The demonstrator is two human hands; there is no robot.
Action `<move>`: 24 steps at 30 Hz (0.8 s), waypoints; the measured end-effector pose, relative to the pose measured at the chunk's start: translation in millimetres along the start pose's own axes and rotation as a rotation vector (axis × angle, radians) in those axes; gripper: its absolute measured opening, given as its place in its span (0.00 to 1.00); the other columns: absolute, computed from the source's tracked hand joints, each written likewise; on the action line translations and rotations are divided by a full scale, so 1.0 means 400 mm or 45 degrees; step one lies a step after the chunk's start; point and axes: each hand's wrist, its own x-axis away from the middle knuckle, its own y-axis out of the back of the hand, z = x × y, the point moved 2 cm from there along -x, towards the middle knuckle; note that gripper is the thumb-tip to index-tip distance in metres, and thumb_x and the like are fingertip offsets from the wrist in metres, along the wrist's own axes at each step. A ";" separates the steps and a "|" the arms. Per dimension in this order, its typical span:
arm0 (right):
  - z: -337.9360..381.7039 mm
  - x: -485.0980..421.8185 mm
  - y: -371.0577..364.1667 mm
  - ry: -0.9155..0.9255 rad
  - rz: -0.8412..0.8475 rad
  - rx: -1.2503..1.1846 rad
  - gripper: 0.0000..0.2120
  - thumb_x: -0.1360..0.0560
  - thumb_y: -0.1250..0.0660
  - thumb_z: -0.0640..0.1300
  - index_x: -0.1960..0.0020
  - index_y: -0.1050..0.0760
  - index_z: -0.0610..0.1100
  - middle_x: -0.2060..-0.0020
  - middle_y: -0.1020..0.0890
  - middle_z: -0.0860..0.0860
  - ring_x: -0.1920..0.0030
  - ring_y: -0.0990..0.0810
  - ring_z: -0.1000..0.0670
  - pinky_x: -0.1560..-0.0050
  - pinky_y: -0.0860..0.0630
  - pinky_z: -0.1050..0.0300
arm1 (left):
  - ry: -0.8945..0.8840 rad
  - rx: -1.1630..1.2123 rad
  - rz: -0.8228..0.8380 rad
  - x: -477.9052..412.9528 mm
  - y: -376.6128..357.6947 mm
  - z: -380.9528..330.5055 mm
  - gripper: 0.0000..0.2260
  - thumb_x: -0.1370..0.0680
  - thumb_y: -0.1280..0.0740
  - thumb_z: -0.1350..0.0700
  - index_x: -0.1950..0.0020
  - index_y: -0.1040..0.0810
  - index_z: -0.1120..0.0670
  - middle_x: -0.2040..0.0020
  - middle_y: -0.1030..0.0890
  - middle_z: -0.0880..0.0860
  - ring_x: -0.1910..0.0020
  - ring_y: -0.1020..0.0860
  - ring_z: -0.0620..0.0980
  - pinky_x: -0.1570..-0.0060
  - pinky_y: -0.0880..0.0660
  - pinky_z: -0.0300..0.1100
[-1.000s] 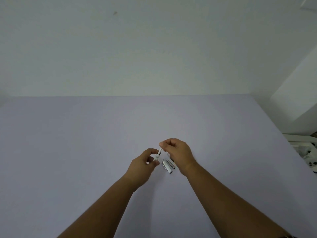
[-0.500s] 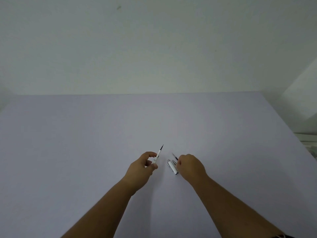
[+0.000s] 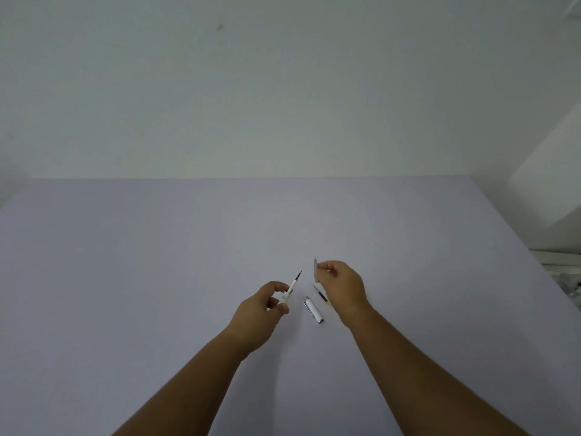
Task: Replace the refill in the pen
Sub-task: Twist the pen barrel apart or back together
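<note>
My left hand (image 3: 263, 305) pinches a white pen section with a refill (image 3: 292, 286) standing out of it, its dark tip pointing up and away. My right hand (image 3: 341, 286) is raised above the table and holds a small grey pen piece (image 3: 315, 270) between its fingertips. A white and silver pen cap (image 3: 313, 309) lies on the table between the hands. Beside the cap, partly under my right hand, lies a loose dark refill with a yellow end (image 3: 322, 295).
The work surface is a wide pale lilac table (image 3: 157, 262) against a white wall. Its right edge runs diagonally at the far right, with white equipment (image 3: 562, 265) beyond it.
The hands have separated. My right hand went down to the table by the cap, then rose holding the grey piece, leaving the dark refill lying there. The left hand stayed almost still.
</note>
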 end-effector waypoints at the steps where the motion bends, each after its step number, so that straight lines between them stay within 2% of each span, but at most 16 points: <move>1: 0.019 0.003 0.002 -0.024 0.017 -0.151 0.05 0.28 0.34 0.45 0.56 0.20 0.47 0.65 0.21 0.54 0.68 0.26 0.54 0.66 0.31 0.63 | -0.003 -0.008 0.000 0.001 -0.001 -0.005 0.09 0.22 0.37 0.53 0.46 0.27 0.39 0.51 0.20 0.55 0.59 0.24 0.52 0.62 0.25 0.41; 4: 0.063 0.013 0.009 -0.079 0.052 -0.490 0.04 0.28 0.32 0.44 0.61 0.20 0.48 0.68 0.21 0.51 0.75 0.33 0.55 0.71 0.33 0.61 | -0.008 -0.039 0.001 0.006 -0.005 -0.022 0.09 0.21 0.38 0.53 0.45 0.28 0.40 0.50 0.20 0.54 0.57 0.23 0.53 0.61 0.25 0.40; 6: 0.079 0.021 0.015 -0.078 0.058 -0.538 0.06 0.28 0.32 0.44 0.63 0.19 0.49 0.67 0.19 0.50 0.75 0.34 0.55 0.71 0.33 0.60 | -0.012 -0.062 0.002 0.011 -0.007 -0.035 0.10 0.21 0.39 0.53 0.42 0.29 0.41 0.49 0.20 0.54 0.54 0.21 0.56 0.60 0.24 0.40; 13: 0.084 0.052 0.030 -0.043 0.098 -0.493 0.06 0.30 0.31 0.44 0.65 0.19 0.48 0.66 0.22 0.44 0.73 0.34 0.53 0.71 0.33 0.59 | -0.039 -0.070 -0.009 0.036 -0.016 -0.067 0.10 0.21 0.39 0.54 0.41 0.30 0.43 0.49 0.19 0.53 0.51 0.21 0.55 0.59 0.25 0.39; 19: 0.087 0.082 0.034 0.026 0.144 -0.404 0.04 0.29 0.31 0.44 0.62 0.19 0.47 0.67 0.21 0.48 0.68 0.31 0.52 0.66 0.29 0.59 | -0.073 -0.045 -0.013 0.053 -0.021 -0.080 0.09 0.21 0.39 0.54 0.46 0.30 0.39 0.51 0.19 0.52 0.53 0.20 0.56 0.61 0.25 0.39; 21: 0.087 0.089 0.035 0.049 0.158 -0.350 0.03 0.29 0.31 0.44 0.60 0.19 0.47 0.68 0.21 0.52 0.67 0.29 0.53 0.64 0.29 0.60 | -0.088 -0.038 -0.017 0.054 -0.023 -0.083 0.09 0.21 0.39 0.54 0.46 0.30 0.39 0.52 0.19 0.51 0.55 0.20 0.52 0.60 0.25 0.39; 24: 0.080 0.097 0.034 0.080 0.200 -0.297 0.02 0.29 0.31 0.45 0.59 0.19 0.50 0.64 0.18 0.54 0.64 0.24 0.55 0.62 0.28 0.60 | -0.111 -0.018 -0.039 0.057 -0.028 -0.087 0.08 0.21 0.39 0.54 0.46 0.30 0.41 0.54 0.18 0.48 0.58 0.21 0.47 0.61 0.24 0.38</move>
